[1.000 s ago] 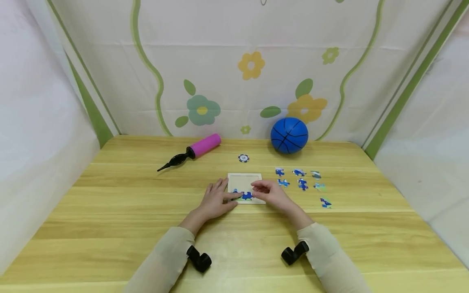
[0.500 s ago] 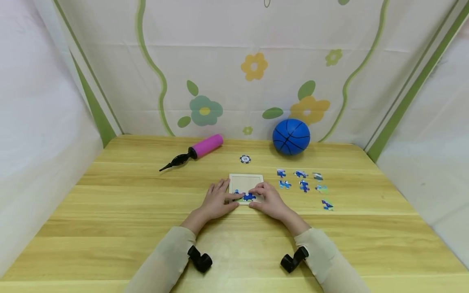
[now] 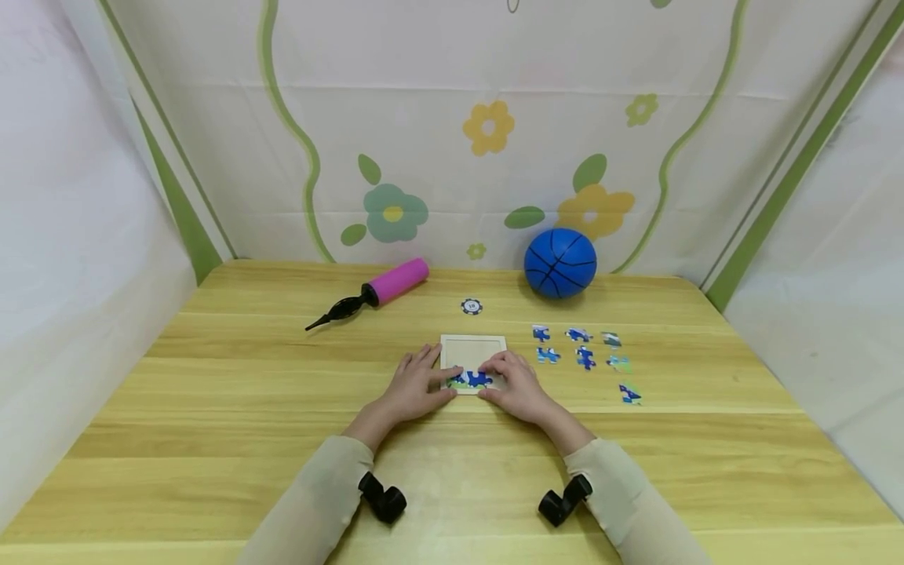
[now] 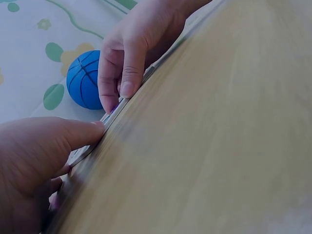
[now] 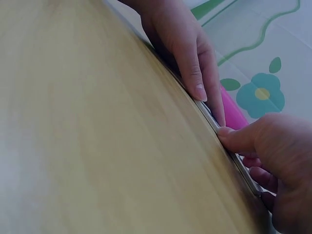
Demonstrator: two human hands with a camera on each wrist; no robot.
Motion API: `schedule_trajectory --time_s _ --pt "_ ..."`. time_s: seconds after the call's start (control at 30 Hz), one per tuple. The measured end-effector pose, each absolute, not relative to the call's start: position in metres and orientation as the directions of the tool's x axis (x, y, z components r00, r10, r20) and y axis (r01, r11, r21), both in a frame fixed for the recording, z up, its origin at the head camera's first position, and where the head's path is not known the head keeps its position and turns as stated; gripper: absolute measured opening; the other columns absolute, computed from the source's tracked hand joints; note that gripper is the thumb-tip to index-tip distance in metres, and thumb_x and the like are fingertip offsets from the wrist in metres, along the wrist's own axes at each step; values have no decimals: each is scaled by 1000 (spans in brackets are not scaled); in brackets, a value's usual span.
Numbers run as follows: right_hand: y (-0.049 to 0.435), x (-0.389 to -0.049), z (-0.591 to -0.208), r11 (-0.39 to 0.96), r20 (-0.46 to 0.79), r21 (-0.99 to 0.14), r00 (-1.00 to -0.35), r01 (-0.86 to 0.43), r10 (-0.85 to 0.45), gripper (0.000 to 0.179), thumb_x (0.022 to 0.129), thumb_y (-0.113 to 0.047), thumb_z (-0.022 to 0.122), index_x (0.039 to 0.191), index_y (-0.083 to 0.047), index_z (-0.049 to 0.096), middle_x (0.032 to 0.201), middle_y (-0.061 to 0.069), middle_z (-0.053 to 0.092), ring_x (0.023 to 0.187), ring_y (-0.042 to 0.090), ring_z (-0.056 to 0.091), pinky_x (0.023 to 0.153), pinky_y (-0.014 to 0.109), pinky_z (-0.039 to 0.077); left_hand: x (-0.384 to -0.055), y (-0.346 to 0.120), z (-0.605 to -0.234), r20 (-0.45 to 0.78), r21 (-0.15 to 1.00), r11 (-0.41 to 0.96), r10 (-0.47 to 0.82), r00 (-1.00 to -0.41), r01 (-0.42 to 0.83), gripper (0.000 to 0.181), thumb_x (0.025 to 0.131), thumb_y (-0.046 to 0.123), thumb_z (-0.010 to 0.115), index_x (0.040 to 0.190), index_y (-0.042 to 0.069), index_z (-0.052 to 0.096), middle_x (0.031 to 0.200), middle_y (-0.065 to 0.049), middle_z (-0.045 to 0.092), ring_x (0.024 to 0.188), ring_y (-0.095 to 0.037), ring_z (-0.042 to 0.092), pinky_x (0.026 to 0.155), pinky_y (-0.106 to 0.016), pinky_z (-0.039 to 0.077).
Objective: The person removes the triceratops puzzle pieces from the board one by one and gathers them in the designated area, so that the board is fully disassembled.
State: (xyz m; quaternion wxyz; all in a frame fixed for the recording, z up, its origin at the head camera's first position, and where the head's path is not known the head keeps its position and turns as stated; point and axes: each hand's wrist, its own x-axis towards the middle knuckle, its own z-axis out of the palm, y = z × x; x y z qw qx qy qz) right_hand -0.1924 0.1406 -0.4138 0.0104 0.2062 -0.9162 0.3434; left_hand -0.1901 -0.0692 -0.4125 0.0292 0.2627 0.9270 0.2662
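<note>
A square wooden puzzle tray (image 3: 473, 349) lies between the hands, with a row of joined blue-and-green jigsaw pieces (image 3: 477, 379) along its near side. The left hand (image 3: 415, 386) rests at the tray's left side, its fingers extended; the index finger reaches over the pieces and the thumb is at the front edge. From the right, the right hand (image 3: 519, 386) holds the tray's front right corner, fingers curled. Its thumb is at the front edge and its index fingertip touches the rightmost piece in the row. Both wrist views show the two thumbs along the tray's thin edge.
Several loose jigsaw pieces (image 3: 585, 359) lie to the right of the tray, one of them (image 3: 629, 394) nearer the front. Behind it are a poker chip (image 3: 472, 307), a pink-and-black hand pump (image 3: 398, 282) and a blue basketball (image 3: 560, 264) by the curtain (image 3: 424, 102).
The right hand has come down and left onto the tray's front right corner, its thumb now at the front edge. The left index finger has drawn back slightly; the left hand otherwise stays.
</note>
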Motion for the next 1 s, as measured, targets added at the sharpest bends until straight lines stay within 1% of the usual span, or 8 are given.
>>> schedule_trajectory --time_s 0.43,0.5,0.57,0.73,1.0 --pt "138 -190 -412 680 168 -624 -915 -386 -366 29 73 -17 69 98 -9 59 96 -2 47 96 19 40 85 40 26 -191 -69 -416 93 496 728 497 -862 473 40 84 38 52 122 24 51 139 -17 19 127 -31 11 99 -49 5" --pt "138 -190 -412 671 166 -638 -919 -376 -358 29 72 -17 70 98 -9 59 95 -3 49 94 18 42 83 39 28 -192 -68 -416 96 497 726 498 -862 475 40 84 38 52 122 24 51 139 -17 19 127 -31 11 99 -49 4" --pt "139 -191 -412 651 157 -668 -924 -360 -349 29 71 -16 71 97 -9 59 92 -3 50 89 16 44 81 36 32 -192 -68 -417 98 499 725 497 -862 475 40 84 38 52 121 24 51 139 -17 20 127 -31 11 99 -49 4" --pt "140 -192 -412 578 118 -753 -929 -315 -352 26 73 -11 69 96 -8 58 84 0 52 77 15 47 71 31 41 -192 -69 -417 105 500 723 495 -862 476 40 84 38 52 121 24 52 139 -16 20 127 -31 11 99 -49 4" --pt "143 -193 -412 568 101 -762 -924 -311 -370 26 75 -10 67 99 -7 58 84 1 52 76 15 46 69 30 41 -192 -68 -417 105 501 724 493 -863 475 40 84 38 53 121 24 52 139 -16 21 127 -31 11 99 -49 4"
